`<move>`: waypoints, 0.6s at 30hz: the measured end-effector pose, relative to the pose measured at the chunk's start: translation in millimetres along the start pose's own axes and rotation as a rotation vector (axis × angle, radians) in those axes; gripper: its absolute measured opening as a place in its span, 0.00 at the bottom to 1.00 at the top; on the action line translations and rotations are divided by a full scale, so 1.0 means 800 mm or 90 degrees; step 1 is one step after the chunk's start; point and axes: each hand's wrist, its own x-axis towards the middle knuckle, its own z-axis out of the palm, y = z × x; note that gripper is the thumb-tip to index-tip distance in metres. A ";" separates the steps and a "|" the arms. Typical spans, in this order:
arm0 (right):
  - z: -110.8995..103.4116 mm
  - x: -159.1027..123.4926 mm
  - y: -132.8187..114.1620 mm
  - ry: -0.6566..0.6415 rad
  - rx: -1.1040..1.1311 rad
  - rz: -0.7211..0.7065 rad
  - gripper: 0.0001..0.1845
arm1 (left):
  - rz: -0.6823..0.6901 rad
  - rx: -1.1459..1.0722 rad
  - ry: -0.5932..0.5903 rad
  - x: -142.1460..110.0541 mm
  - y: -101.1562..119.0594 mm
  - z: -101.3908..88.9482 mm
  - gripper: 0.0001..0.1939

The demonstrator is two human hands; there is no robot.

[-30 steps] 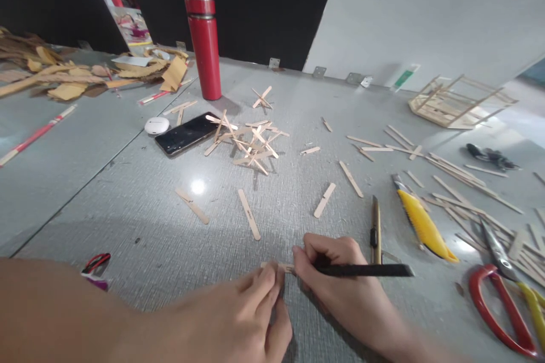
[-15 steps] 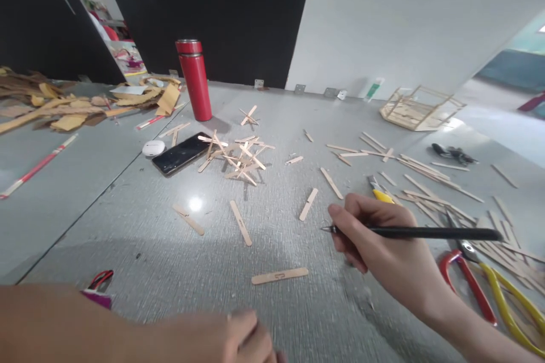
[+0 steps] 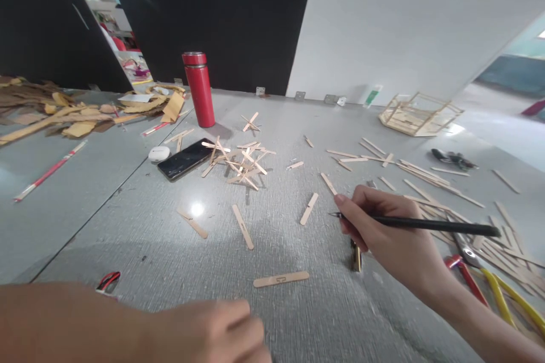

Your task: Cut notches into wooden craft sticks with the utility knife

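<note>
My right hand [image 3: 383, 227] pinches a slim black pen [image 3: 438, 226], its thin pointed tip aimed left above the table. Just under these fingers shows a small dark and tan object [image 3: 356, 256] that I cannot identify. My left hand [image 3: 221, 329] is curled at the bottom edge, slightly blurred, and whatever its fingers may hold is hidden. Beyond it lies a flat craft stick [image 3: 281, 279] with a dark outline on its middle. Other sticks, a notched stick [image 3: 309, 209] and a marked stick [image 3: 242, 227], lie farther in.
Behind are a pile of crossed sticks [image 3: 242, 164], a phone [image 3: 185, 160], an earbud case [image 3: 159, 153] and a red flask [image 3: 199, 91]. At right lie loose sticks [image 3: 426, 173], pliers with red and yellow handles [image 3: 496, 295] and a wooden frame [image 3: 419, 116].
My right hand has moved slightly up and right with the pen, covering the yellow cutter. The dark and tan object now shows below it. My left hand has shifted slightly left.
</note>
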 end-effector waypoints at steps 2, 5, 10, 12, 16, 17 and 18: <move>-0.002 0.002 0.002 0.007 -0.016 -0.003 0.25 | 0.035 0.063 0.043 0.024 -0.004 0.011 0.07; -0.004 0.005 0.006 0.015 -0.039 -0.010 0.25 | -0.084 0.082 -0.030 0.045 -0.017 0.027 0.04; -0.006 0.006 0.009 0.010 -0.052 -0.029 0.25 | -0.031 -0.035 -0.152 0.047 -0.028 0.020 0.14; -0.005 0.005 0.007 0.000 -0.047 -0.039 0.25 | -0.022 -0.067 -0.174 0.047 -0.027 0.015 0.18; -0.002 0.003 0.001 -0.021 -0.034 -0.058 0.26 | -0.029 -0.052 -0.143 0.049 -0.028 0.016 0.12; -0.001 0.002 0.000 -0.030 -0.029 -0.061 0.26 | -0.013 -0.028 -0.140 0.050 -0.029 0.018 0.11; 0.000 0.000 -0.001 -0.045 -0.020 -0.062 0.26 | 0.004 -0.001 -0.138 0.051 -0.031 0.020 0.12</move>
